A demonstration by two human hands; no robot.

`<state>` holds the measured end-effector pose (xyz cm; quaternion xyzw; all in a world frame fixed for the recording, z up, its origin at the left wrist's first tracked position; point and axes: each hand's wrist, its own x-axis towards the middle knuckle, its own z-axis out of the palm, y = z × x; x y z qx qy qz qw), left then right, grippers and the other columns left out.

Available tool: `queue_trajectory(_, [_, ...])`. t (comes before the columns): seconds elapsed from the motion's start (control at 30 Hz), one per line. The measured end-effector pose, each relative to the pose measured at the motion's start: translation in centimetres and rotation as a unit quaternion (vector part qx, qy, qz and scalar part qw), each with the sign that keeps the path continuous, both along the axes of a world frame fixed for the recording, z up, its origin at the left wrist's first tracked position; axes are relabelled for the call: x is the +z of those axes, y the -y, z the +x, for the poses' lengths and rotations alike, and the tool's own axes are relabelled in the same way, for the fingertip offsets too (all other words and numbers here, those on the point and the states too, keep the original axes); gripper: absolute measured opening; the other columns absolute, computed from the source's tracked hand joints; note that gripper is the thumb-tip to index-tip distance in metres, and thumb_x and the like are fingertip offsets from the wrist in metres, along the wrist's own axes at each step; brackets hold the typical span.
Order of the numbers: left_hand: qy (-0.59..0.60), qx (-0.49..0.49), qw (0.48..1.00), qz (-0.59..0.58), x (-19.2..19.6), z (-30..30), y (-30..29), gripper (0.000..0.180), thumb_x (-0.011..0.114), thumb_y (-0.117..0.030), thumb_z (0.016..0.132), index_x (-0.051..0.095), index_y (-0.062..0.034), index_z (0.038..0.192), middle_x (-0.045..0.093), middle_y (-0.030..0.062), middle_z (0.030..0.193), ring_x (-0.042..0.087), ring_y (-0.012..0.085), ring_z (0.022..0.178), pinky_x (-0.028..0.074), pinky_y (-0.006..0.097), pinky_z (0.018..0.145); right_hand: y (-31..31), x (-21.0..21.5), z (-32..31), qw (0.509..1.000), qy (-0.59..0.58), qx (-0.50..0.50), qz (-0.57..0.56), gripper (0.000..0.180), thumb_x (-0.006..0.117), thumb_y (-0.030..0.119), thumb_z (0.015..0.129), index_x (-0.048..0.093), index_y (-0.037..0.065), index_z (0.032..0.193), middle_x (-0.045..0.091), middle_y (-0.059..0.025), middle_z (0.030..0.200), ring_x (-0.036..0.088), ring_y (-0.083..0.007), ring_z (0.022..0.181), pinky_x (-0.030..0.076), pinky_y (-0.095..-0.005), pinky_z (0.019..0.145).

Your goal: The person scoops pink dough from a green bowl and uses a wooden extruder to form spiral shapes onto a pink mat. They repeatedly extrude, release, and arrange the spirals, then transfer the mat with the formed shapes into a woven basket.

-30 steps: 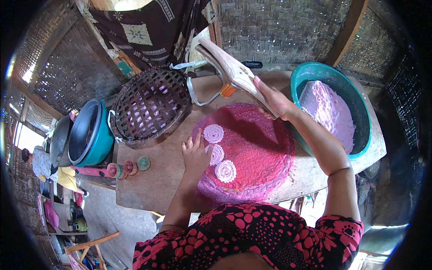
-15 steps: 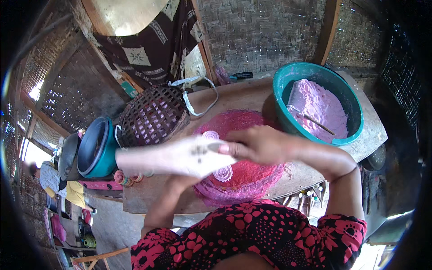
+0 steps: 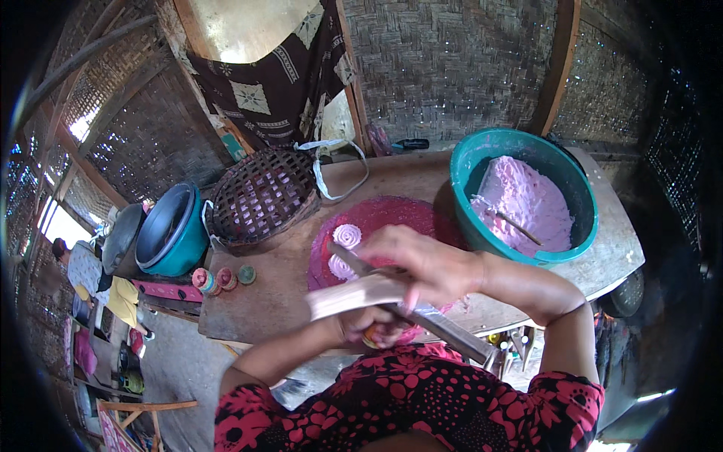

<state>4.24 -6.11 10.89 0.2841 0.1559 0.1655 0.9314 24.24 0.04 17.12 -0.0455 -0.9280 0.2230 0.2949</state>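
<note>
My right hand (image 3: 429,265) is curled, slightly blurred, over a long two-part tool (image 3: 453,334); its dark bar slants across a pale flat piece smeared by motion. Below it, near my chest, my left hand (image 3: 369,325) is closed around a small round thing with a yellowish edge, mostly hidden by the fingers. Two pale pink, swirled dough rosettes (image 3: 347,236) lie on the red-pink round surface (image 3: 395,211) just beyond the tool. Part of that surface is covered by my hands.
A teal basin (image 3: 465,197) with pink dough (image 3: 531,203) and a stick stands at right. At left are a woven basket (image 3: 263,196), stacks of small coloured discs (image 3: 225,278) and teal tubs (image 3: 175,233). The wooden table's front edge (image 3: 260,343) is close. Another person (image 3: 98,275) is far left.
The tool has turned from lying level to slanting, its bar now apart from the pale piece. My left hand has moved right, toward my chest. Both rosettes are now uncovered.
</note>
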Motion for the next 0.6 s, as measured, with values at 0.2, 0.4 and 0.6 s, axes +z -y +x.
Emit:
queue_trajectory(0.2, [-0.265, -0.026, 0.775, 0.573, 9.0, 3.3, -3.4, 0.022, 0.072, -0.012, 0.084, 0.065, -0.0062, 0.104, 0.060, 0.0093, 0.090, 0.056, 0.0176, 0.080, 0.044, 0.035, 0.071, 3.1, 6.8, -0.7, 0.991, -0.049, 0.029, 0.120, 0.053, 0.064, 0.013, 0.086, 0.040, 0.009, 0.133, 0.063, -0.0187, 0.094, 0.066, -0.0410, 0.073, 0.054, -0.0472, 0.060])
queue_trajectory(0.4, [-0.391, -0.004, 0.459, 0.798, 7.0, 2.1, -8.4, 0.025, 0.071, -0.020, 0.084, 0.068, -0.0075, 0.106, 0.070, 0.0137, 0.105, 0.067, 0.0254, 0.100, 0.051, 0.041, 0.088, -1.6, 7.5, 6.0, 0.922, -0.241, -0.296, -0.061, 0.037, 0.057, 0.001, 0.090, 0.045, 0.008, 0.124, 0.057, -0.0072, 0.101, 0.056, -0.0148, 0.074, 0.051, -0.0302, 0.067])
queue_trajectory(0.6, [-0.105, 0.304, 0.811, 0.489, 4.2, 3.7, -12.9, 0.035, 0.068, -0.015, 0.091, 0.058, -0.0054, 0.123, 0.066, 0.0074, 0.114, 0.065, 0.0259, 0.103, 0.052, 0.041, 0.090, -4.8, 10.1, 18.8, 0.651, -0.657, -0.322, -0.202, 0.009, 0.049, 0.009, 0.098, 0.045, 0.010, 0.107, 0.050, -0.0048, 0.083, 0.063, -0.0190, 0.073, 0.056, -0.0426, 0.067])
